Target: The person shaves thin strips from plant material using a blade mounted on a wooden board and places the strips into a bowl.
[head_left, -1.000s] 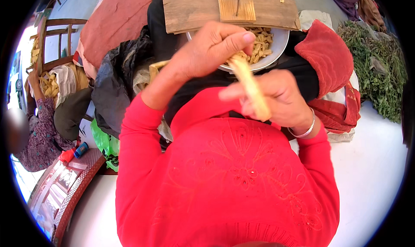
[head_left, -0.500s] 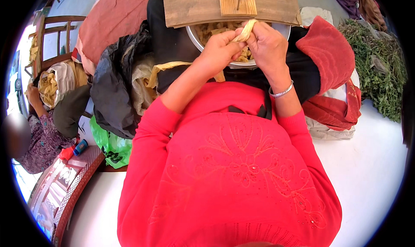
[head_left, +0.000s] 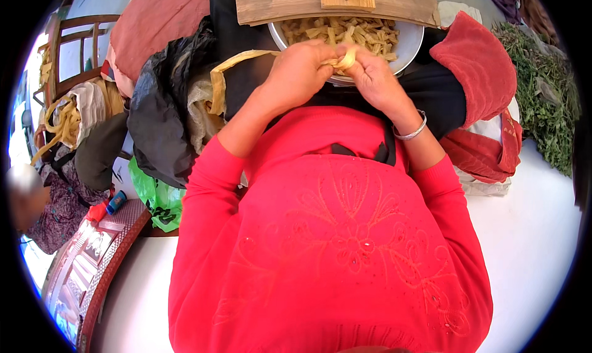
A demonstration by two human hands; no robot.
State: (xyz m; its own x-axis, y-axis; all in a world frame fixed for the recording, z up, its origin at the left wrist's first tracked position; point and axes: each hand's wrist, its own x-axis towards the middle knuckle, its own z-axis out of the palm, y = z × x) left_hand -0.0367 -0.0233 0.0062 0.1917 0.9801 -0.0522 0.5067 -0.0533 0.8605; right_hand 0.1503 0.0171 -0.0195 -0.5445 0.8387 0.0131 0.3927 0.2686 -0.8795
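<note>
Between my hands is a long, pliable, pale yellow strip (head_left: 243, 58), looped into a fold close to my fingers. My left hand (head_left: 297, 72) is closed on it at the left of the fold, and my right hand (head_left: 377, 80) pinches the looped part. From my left hand the strip trails left and bends down into a whitish bag (head_left: 200, 115). Both hands are over the near rim of a metal basin (head_left: 412, 52), which holds many short yellow pieces (head_left: 373, 37). My fingers hide part of the fold.
A wooden board (head_left: 277, 4) covers the basin's far side. Black plastic (head_left: 161, 106) and a green bag (head_left: 157, 192) lie left; a red cloth (head_left: 478, 69) and green plants (head_left: 539, 87) are right. Further left, another person (head_left: 61, 199) sits beside a bag of yellow strips (head_left: 77, 118).
My hands have come slightly lower and nearer my body, and the fold has turned. More of the basin's contents shows. At far left, strips now hang out of the other person's bag.
</note>
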